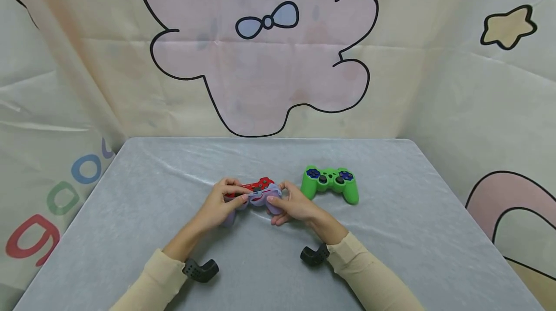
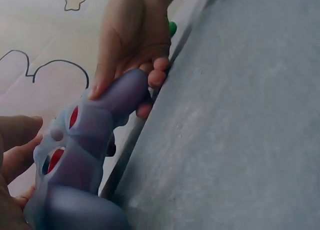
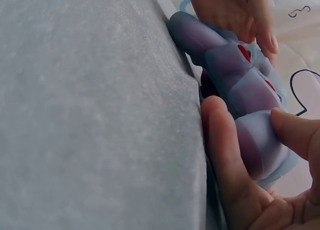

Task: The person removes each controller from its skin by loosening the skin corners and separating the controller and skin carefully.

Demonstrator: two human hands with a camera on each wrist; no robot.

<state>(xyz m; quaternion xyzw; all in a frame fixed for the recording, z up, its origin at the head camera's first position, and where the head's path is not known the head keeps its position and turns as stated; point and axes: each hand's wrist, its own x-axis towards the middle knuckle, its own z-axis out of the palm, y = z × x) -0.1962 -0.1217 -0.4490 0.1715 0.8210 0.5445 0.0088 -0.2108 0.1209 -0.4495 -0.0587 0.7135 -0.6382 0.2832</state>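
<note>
L hand (image 1: 225,202) & R hand (image 1: 296,204) both grip the same thing, a purple cover (image 1: 259,200) w/ a red controller (image 1: 260,184) in it: L thumb & fingers pinch its L end, R thumb presses the R handle w/ fingers on its other side. Biggest thing in bkgd is the cloth backdrop (image 1: 421,74), cream/white, w/ a lg. pink cartoon figure (image 1: 265,64) outlined in black, blue bow tie (image 1: 267,22) on it, plus a yellow star (image 1: 508,27) off to R. Below it, the grey surface (image 1: 260,272), plush-looking. Next in size, 2 cream sleeves (image 1: 149,279) on the forearms, at the near edge of head view. Then the green controller (image 1: 330,186), lying on the surface near the R hand, to its R & a bit farther back, handles toward the near side, w/ blue buttons & dark sticks. Red one sits btwn the hands, approx. mid-surface L–R; its far part shows bare red in head view, cover wraps the near side & handles. Can't tell if it touches the surface. Smaller: black wrist units (image 1: 201,271), one per wrist. Smallest: slots (image 2: 74,117) in the cover, red showing thru.
</note>
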